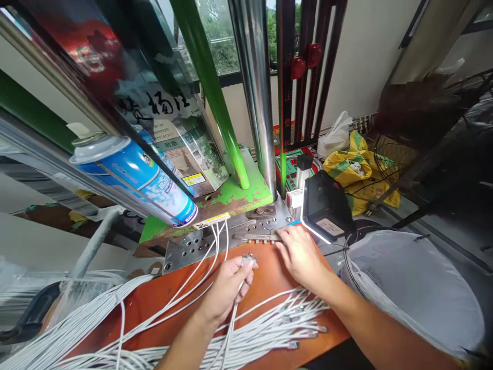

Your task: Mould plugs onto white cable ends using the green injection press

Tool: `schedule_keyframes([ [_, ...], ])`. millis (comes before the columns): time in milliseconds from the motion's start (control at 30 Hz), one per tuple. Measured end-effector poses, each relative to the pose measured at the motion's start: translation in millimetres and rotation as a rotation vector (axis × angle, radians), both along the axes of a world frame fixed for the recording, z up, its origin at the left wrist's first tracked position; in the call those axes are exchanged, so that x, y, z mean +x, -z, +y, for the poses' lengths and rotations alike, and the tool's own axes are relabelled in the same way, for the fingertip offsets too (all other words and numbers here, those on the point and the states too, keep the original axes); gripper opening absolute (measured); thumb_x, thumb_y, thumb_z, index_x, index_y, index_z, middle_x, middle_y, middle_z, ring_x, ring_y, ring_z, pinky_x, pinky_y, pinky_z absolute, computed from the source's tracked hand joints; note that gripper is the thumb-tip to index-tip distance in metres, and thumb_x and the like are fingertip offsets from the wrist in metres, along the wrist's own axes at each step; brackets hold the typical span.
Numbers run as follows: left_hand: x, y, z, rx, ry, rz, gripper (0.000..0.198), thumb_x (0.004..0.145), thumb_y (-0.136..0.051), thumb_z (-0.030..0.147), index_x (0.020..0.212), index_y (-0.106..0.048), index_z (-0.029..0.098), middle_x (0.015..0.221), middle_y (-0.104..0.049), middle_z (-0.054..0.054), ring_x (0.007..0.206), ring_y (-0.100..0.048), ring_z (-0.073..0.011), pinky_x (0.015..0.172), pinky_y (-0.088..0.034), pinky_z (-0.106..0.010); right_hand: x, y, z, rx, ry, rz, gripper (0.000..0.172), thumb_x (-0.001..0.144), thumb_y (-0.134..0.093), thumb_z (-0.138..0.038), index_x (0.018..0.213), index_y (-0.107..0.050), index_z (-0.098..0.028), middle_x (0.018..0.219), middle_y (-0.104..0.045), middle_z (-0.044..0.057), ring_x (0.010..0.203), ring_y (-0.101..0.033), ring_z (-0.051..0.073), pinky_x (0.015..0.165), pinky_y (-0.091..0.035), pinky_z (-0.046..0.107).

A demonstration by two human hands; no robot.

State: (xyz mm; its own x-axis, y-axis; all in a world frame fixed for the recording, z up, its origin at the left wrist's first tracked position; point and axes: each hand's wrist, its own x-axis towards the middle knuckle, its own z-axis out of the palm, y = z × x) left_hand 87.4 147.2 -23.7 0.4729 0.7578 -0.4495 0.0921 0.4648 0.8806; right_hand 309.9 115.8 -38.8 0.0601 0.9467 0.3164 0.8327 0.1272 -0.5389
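My left hand [227, 288] is closed round a small bundle of white cables [232, 318], their metal plug ends [249, 258] sticking up past my fingers. My right hand [298, 252] lies on the orange table with its fingertips at the metal mould plate [215, 239], touching a row of plug ends [257, 238] seated in it. Whether those fingers pinch anything is hidden. Two white cables run from the plate back toward me.
Many loose white cables [265, 329] lie across the orange table [177, 298]. A blue spray can [134, 177] hangs at the left. The green press frame and a chrome column [256, 103] stand behind the plate. A black lamp [325, 208] and a white-lined bin [416, 288] sit to the right.
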Motion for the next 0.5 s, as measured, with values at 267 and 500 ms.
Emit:
schedule_keyframes([
  [267,-5,23.5,-2,0.081,0.025,0.139,0.053,0.092,-0.062,0.069,0.097,-0.059,0.017,0.062,-0.062,0.001,0.037,-0.05,-0.01,0.032,-0.033,-0.018,-5,12.5,-6,0.061,-0.033,-0.134,0.029,0.108,-0.039,-0.018,0.111,-0.068,-0.016,0.099,-0.067,0.011,0.091,-0.057,0.026,0.078,-0.041,0.037],
  [500,-5,29.6,-5,0.149,0.106,0.218,0.038,0.102,-0.051,0.052,0.082,-0.051,0.02,0.058,-0.054,0.005,0.036,-0.04,-0.0062,0.034,-0.027,-0.017,-30,19.6,-18,-0.063,-0.236,0.047,0.015,0.105,-0.044,-0.02,0.093,-0.053,-0.022,0.082,-0.064,0.002,0.074,-0.059,0.019,0.068,-0.038,0.032],
])
